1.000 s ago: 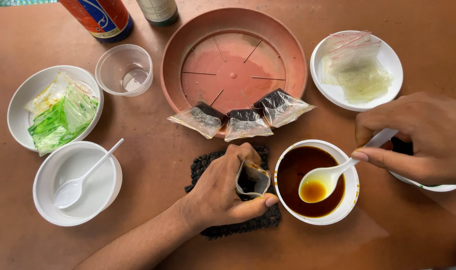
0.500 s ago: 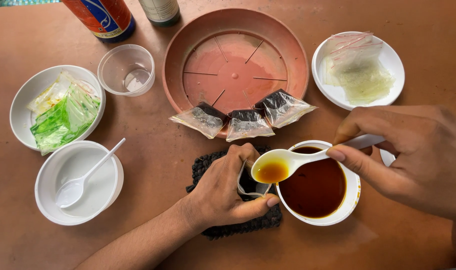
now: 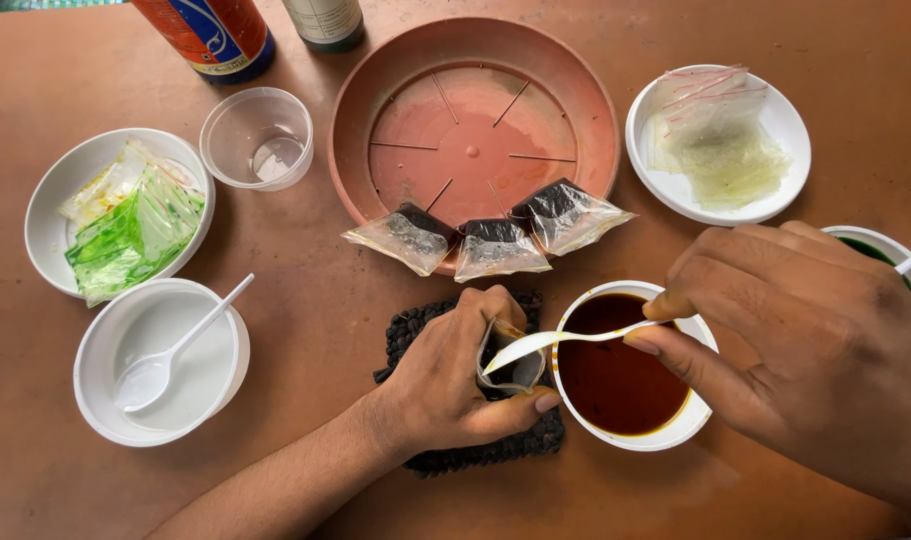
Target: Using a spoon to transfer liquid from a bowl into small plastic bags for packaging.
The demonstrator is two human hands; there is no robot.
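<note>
1. The left hand (image 3: 445, 385) rests on a dark woven mat (image 3: 415, 330) at the 6 o'clock part of the desk (image 3: 315, 260); its grip is wrapped round a small clear pouch (image 3: 510, 372), pinching the mouth open upward.
2. The right hand (image 3: 785, 345), coming in from 4 o'clock, holds a white plastic spoon (image 3: 545, 345) between thumb and fingers, its bowl tipped into the pouch mouth.
3. Directly beneath the handle, at the pouch's 3 o'clock and touching the left thumb, sits a white bowl of dark brown liquid (image 3: 620, 385).
4. Judged step: spooning liquid into the pouch, mid-pour.
5. Three filled pouches (image 3: 495, 240) lean on the rim of a terracotta saucer (image 3: 475, 120) at 12 o'clock; a plate of empty bags (image 3: 720, 145) lies at 2 o'clock.
6. The next move calls for a steady tilt and a still pouch mouth, lest liquid run onto the fingers or mat.
</note>
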